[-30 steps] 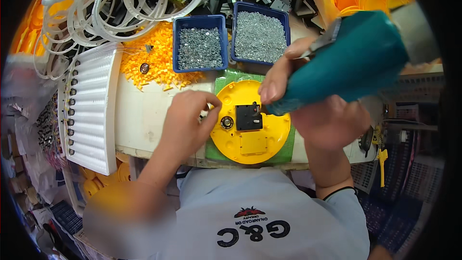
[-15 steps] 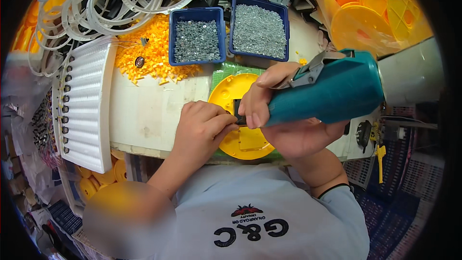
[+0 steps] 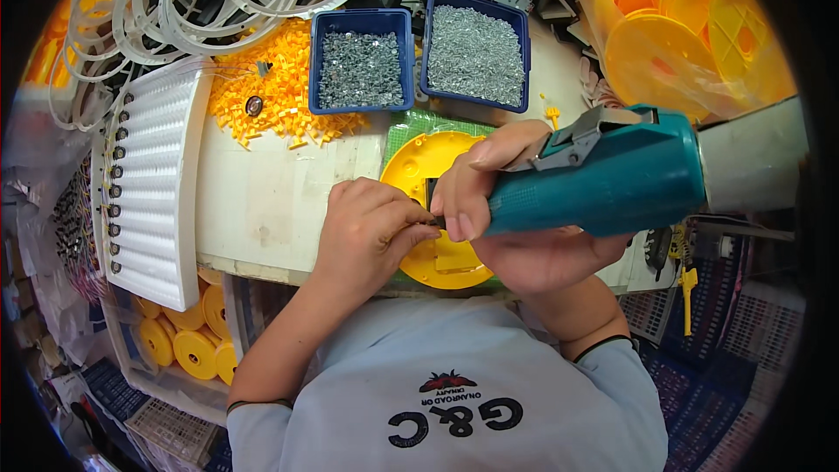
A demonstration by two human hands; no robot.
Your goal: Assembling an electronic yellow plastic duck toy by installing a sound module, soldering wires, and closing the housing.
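A teal power screwdriver (image 3: 603, 177) with a metal lever on its body lies in my right hand (image 3: 533, 253), whose fingers wrap its front end. Its tip is hidden behind those fingers. Beneath both hands rests a round yellow plastic shell (image 3: 409, 164) with raised posts inside, on a green mat (image 3: 409, 128). A black part (image 3: 431, 190) sits in the shell, mostly covered by my right fingers. My left hand (image 3: 363, 225) is closed in a pinch at the shell's middle, beside the black part; what its fingertips hold cannot be made out.
Two blue bins of small metal screws, one left (image 3: 361, 110) and one right (image 3: 476, 103), stand beyond the shell. Small yellow pieces (image 3: 288, 96) are heaped left of them. A white ridged foam tray (image 3: 157, 192) holds small round parts. Yellow discs (image 3: 655, 57) fill a clear bag at far right.
My left fingertips and the screwdriver have shifted very slightly to the right. Both hands stay at the yellow shell with nearly the same grip.
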